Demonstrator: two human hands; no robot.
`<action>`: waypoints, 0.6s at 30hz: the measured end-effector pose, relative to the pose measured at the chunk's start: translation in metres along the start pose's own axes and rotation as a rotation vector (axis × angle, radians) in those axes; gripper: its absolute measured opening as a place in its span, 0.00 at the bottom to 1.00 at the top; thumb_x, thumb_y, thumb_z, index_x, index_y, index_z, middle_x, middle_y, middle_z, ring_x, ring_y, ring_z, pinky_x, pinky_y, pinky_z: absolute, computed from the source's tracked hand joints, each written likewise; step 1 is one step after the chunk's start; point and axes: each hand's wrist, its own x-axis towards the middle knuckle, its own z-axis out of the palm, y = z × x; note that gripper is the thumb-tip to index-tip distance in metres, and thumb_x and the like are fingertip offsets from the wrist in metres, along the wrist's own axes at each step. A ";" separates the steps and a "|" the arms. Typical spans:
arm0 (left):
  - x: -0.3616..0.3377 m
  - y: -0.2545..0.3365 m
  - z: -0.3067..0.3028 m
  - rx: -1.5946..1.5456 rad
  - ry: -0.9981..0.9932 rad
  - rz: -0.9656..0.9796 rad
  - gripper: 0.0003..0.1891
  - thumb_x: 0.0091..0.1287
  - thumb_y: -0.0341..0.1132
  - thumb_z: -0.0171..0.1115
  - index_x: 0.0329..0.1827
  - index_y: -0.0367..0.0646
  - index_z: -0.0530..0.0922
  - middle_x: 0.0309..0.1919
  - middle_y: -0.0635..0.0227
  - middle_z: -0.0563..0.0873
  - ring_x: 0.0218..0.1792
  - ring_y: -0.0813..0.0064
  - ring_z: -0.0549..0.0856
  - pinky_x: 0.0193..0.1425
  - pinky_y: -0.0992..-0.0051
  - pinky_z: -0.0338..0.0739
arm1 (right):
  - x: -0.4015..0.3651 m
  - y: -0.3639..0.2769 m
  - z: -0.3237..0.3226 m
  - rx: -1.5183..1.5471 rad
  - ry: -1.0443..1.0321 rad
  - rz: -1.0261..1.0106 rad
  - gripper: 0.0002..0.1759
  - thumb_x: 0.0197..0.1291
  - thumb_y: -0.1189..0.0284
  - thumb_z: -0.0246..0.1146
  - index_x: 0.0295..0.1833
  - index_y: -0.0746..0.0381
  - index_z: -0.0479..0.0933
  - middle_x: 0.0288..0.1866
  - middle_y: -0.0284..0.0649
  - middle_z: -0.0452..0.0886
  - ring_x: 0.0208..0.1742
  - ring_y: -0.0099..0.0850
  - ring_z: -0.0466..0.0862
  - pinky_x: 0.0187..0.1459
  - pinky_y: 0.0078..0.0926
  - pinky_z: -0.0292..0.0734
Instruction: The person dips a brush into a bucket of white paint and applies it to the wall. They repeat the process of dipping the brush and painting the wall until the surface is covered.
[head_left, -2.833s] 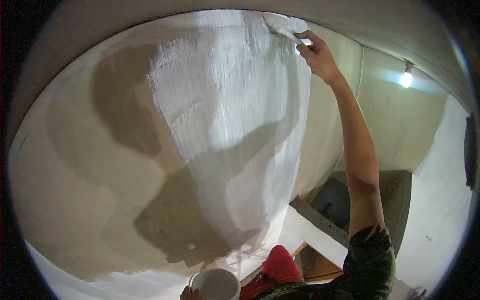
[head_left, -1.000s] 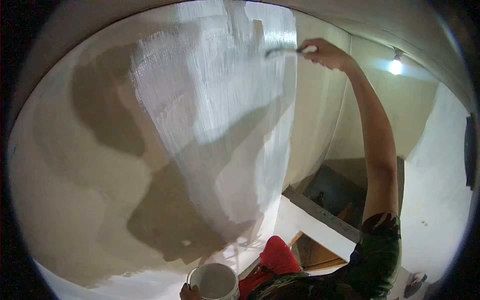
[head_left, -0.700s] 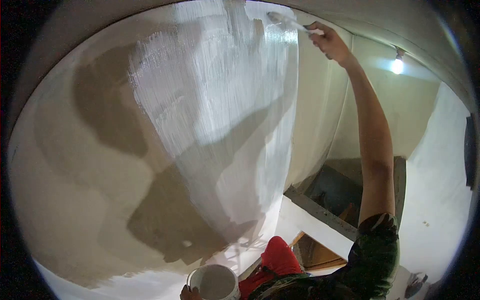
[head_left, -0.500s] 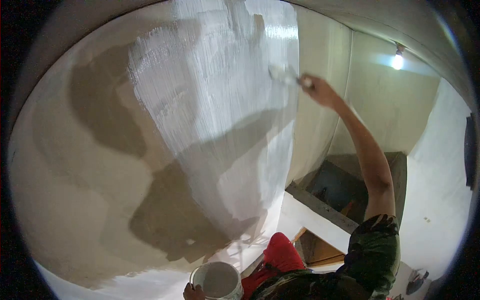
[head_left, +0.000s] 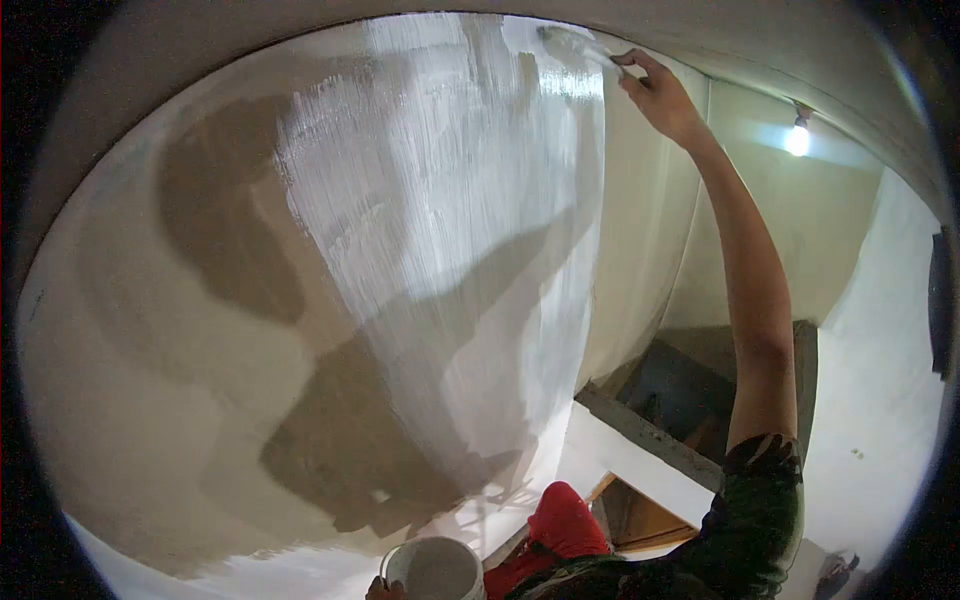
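Observation:
My right hand point(head_left: 660, 95) is raised high and closed round the handle of a paintbrush point(head_left: 580, 46). The bristles touch the wall near its top edge, over wet white paint point(head_left: 450, 200). Low in the view, my left hand point(head_left: 385, 588) grips the rim of a white bucket point(head_left: 432, 570), partly cut off by the lower edge. Pale contents show inside the bucket. Around the white patch the wall point(head_left: 120, 330) is beige, and shadows of my arm and body fall across it.
A lit bulb point(head_left: 798, 138) hangs at the upper right. Below it is a dark recess with a concrete ledge point(head_left: 650, 430). A wooden-framed opening point(head_left: 640, 515) lies lower down, beside my red-clad knee point(head_left: 565, 520). The ceiling point(head_left: 600, 15) curves close above the brush.
My right hand has moved the brush up the wall, from the upper middle of the white patch to its top edge. The view has tilted up slightly. My left hand still holds the bucket.

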 end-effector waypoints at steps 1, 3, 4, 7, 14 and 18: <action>-0.001 0.004 -0.002 -0.002 0.005 0.001 0.16 0.63 0.44 0.54 0.29 0.37 0.71 0.28 0.42 0.77 0.32 0.36 0.73 0.36 0.50 0.67 | 0.008 0.001 0.001 -0.008 0.028 -0.002 0.14 0.65 0.69 0.56 0.55 0.59 0.71 0.23 0.28 0.62 0.24 0.18 0.61 0.27 0.22 0.61; -0.009 0.018 -0.010 -0.105 0.019 0.018 0.16 0.63 0.44 0.55 0.30 0.37 0.71 0.28 0.42 0.77 0.32 0.36 0.73 0.35 0.50 0.68 | 0.010 0.010 0.009 0.035 -0.028 0.027 0.14 0.65 0.69 0.56 0.55 0.60 0.71 0.23 0.29 0.63 0.24 0.19 0.62 0.27 0.23 0.61; -0.011 0.021 -0.009 -0.104 0.019 0.018 0.16 0.63 0.44 0.55 0.30 0.37 0.71 0.28 0.42 0.77 0.32 0.36 0.73 0.35 0.50 0.68 | 0.007 0.017 0.016 0.076 -0.088 0.061 0.14 0.65 0.68 0.56 0.54 0.60 0.72 0.22 0.30 0.64 0.24 0.20 0.63 0.27 0.24 0.62; -0.010 0.008 -0.002 -0.238 0.095 0.061 0.17 0.63 0.45 0.56 0.30 0.37 0.73 0.28 0.42 0.76 0.33 0.36 0.73 0.35 0.50 0.67 | -0.048 0.040 0.047 -0.075 -0.143 -0.022 0.14 0.64 0.68 0.56 0.54 0.60 0.72 0.23 0.35 0.70 0.24 0.22 0.68 0.28 0.27 0.66; 0.009 -0.092 0.032 0.459 -0.050 0.331 0.09 0.65 0.36 0.51 0.31 0.42 0.76 0.30 0.53 0.78 0.34 0.50 0.78 0.36 0.54 0.73 | -0.147 0.000 0.035 -0.055 -0.713 0.341 0.12 0.62 0.69 0.58 0.49 0.61 0.76 0.37 0.44 0.82 0.33 0.30 0.79 0.38 0.35 0.75; 0.003 -0.097 0.037 0.284 0.038 0.324 0.10 0.65 0.37 0.51 0.33 0.41 0.76 0.33 0.51 0.79 0.38 0.49 0.78 0.40 0.53 0.73 | -0.082 -0.013 0.015 -0.022 -0.256 0.124 0.11 0.64 0.67 0.57 0.47 0.62 0.73 0.24 0.39 0.74 0.24 0.23 0.70 0.30 0.29 0.69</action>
